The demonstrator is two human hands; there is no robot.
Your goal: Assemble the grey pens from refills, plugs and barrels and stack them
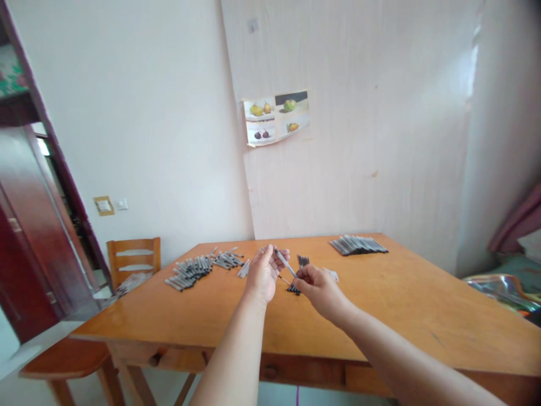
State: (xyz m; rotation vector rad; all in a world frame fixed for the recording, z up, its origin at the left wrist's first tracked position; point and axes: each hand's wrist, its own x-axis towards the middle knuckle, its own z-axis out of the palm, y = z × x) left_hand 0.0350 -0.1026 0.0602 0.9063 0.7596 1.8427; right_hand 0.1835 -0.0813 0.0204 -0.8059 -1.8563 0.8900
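Obstructed, cut-off and indistinct items, head view.
Right hand (316,287) covers the near end of the pen (288,264); whether left hand (260,276) grips its far end is too small to tell. Left hand partly masks the pale sticks (243,269) beside it. Black pieces (293,289) beside the right hand: too small to identify. Clear item (333,274) behind the right hand: partly covered, unidentified. Pen pile (190,270): overlapping, count not possible. Table (422,316): near right corner outside the right edge. Door (34,225): cut by left edge. Stool (67,355): legs cut by bottom edge. Curtain (518,220): blurred, cut by right edge.
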